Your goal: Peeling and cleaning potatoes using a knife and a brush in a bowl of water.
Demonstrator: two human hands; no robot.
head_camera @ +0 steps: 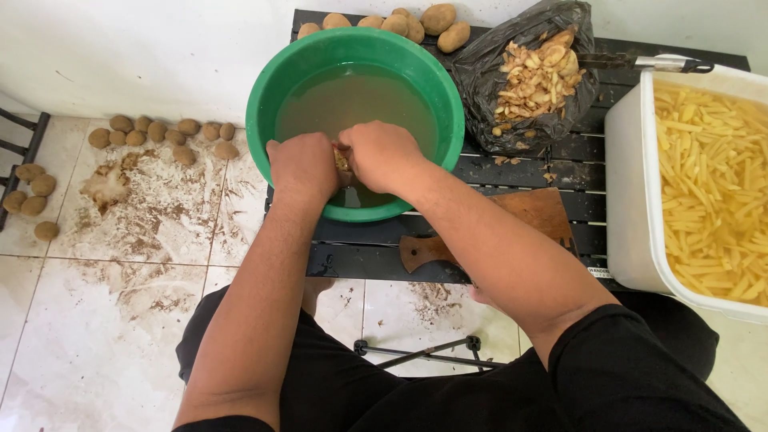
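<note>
Green basin (264,88) near rim: left hand (302,166), right hand (382,154) clasp potato (342,160) together.

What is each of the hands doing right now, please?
Left hand: closed on a potato over the green basin.
Right hand: closed on the same potato.

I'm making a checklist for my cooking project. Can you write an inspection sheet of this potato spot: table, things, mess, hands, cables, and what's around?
Surface: black slatted table, dirty with scraps.
Job's things: green basin of cloudy water; a potato between both hands, mostly hidden.
Clutter: black bag of peels; wooden cutting board; white tub of cut potato sticks; knife behind the tub; unpeeled potatoes on the table.
Grippers: left hand and right hand together over the basin, on the potato.
Cables: nothing seen.
Surroundings: tiled floor smeared with dirt; potatoes on the floor by a white wall.
</note>
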